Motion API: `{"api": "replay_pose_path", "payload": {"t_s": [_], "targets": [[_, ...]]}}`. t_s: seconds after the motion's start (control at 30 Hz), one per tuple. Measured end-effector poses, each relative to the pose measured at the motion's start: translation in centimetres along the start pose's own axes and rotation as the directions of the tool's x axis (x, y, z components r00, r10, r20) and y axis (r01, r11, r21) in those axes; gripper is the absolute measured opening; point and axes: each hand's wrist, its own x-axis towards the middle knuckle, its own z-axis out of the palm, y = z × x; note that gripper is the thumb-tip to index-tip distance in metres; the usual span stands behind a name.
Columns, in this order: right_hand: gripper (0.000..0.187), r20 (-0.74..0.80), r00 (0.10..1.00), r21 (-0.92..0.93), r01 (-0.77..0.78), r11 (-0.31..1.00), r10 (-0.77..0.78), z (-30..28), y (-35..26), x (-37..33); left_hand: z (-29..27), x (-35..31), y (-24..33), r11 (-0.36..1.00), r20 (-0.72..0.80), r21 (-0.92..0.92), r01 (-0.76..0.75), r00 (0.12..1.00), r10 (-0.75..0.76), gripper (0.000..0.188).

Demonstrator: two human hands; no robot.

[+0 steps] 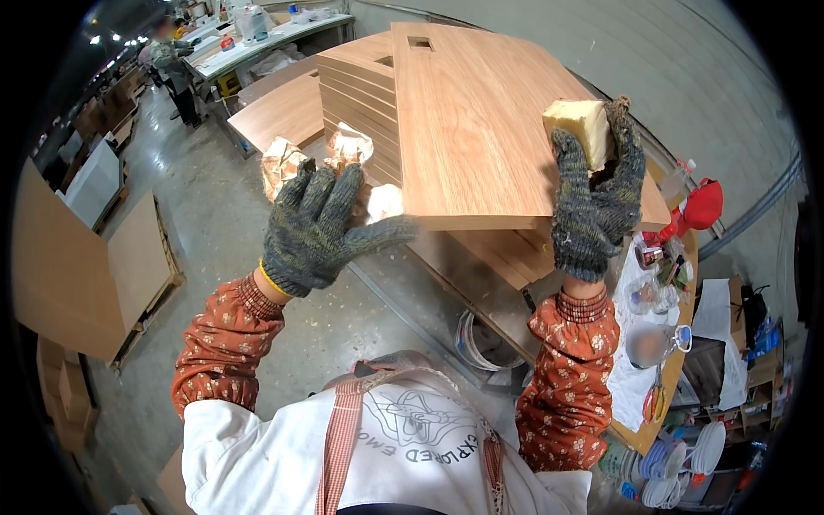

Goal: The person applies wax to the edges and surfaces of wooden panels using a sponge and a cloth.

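Observation:
My left hand, in a dark grey knitted glove, has its fingers over a crumpled tan-and-white wad. Whether the wad is cloth or paper I cannot tell; it bulges out around the fingertips. The blurred left thumb points to the near left corner of a wood-grain panel, which has a small rectangular cutout at its far end. Over the panel's near right part, my right hand, gloved alike, grips a pale yellow sponge block between thumb and fingers. The glove hides the sponge's lower side.
More wood panels are stacked under the top one. A side table at the right bears a white cloth, bottles and scissors. A coil of white strapping lies below. Another person stands far left, beside a workbench.

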Motion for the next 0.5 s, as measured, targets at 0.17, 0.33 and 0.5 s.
{"api": "replay_pose_path", "payload": {"t_s": [0.17, 0.33, 0.5], "targets": [[0.051, 0.002, 1.000, 0.081, -0.006, 0.997, 0.006, 0.4, 0.0, 0.1, 0.4, -0.4, 0.0, 0.999, 0.002, 0.033, 0.010, 1.000, -0.010, 0.051], [0.054, 0.052, 0.996, 0.127, -0.075, 0.989, 0.068, 0.2, 0.0, -0.1, 0.4, -0.3, -0.6, 1.000, -0.005, 0.022, -0.022, 1.000, 0.022, 0.052], [0.055, 0.058, 0.998, 0.074, -0.035, 0.997, 0.030, 0.2, 0.0, 0.1, 2.0, -1.1, -0.3, 0.916, -0.010, -0.387, 0.107, 0.993, -0.120, 0.063]]}}
